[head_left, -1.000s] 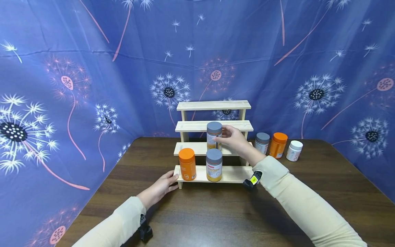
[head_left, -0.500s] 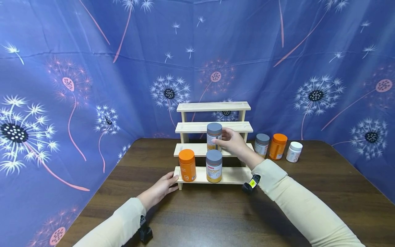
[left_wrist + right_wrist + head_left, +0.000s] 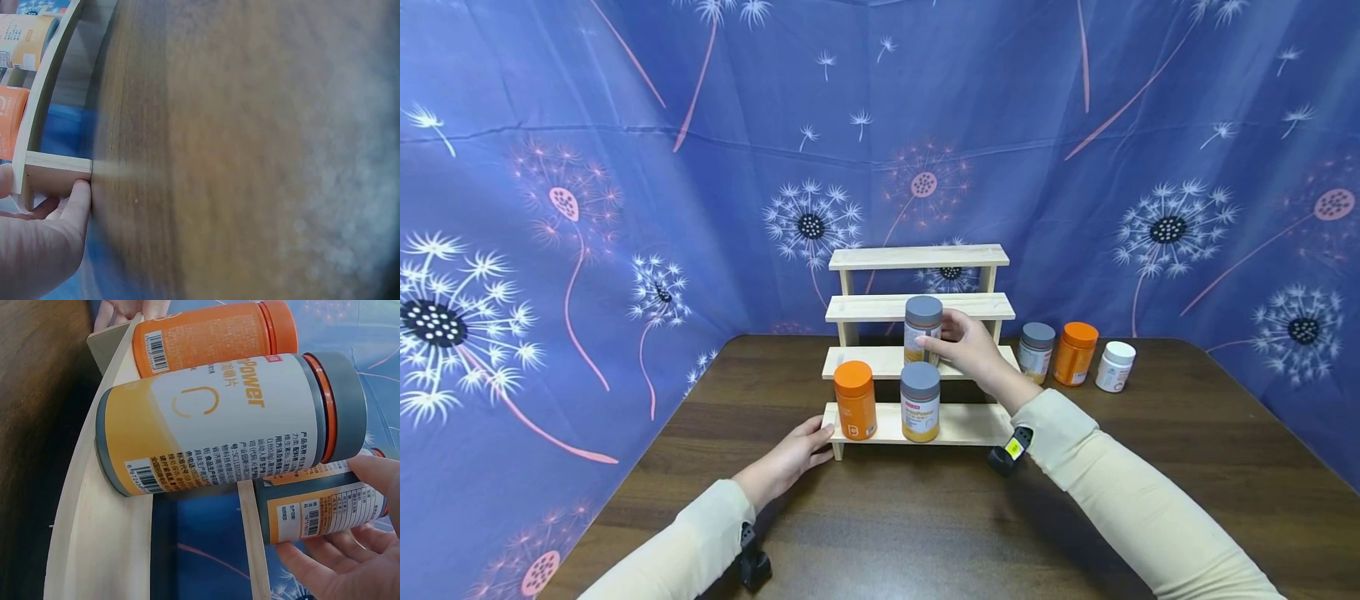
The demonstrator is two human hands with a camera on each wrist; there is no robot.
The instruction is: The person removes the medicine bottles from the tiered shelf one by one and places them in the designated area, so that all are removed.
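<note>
A stepped wooden display shelf [image 3: 970,422] with four tiers stands on the table. My left hand [image 3: 792,454] grips the left end of its lowest tier; in the left wrist view the fingers lie along the end support [image 3: 59,170]. On the second tier from the bottom, my right hand [image 3: 976,348] holds a grey-lidded supplement bottle [image 3: 920,335] upright between thumb and fingers, its base right at the board in the right wrist view. An orange bottle [image 3: 856,404] and another grey-lidded bottle [image 3: 921,407] stand on the lowest tier, in front of the held one.
Right of the shelf, on the dark wooden table [image 3: 880,517], stand a grey-lidded bottle [image 3: 1036,352], an orange bottle [image 3: 1076,354] and a small white bottle [image 3: 1116,367]. A blue dandelion-print cloth [image 3: 1037,183] hangs behind and at the left.
The held bottle has shifted very slightly right along its tier, with the right hand still on it. The left hand stays at the shelf's end.
</note>
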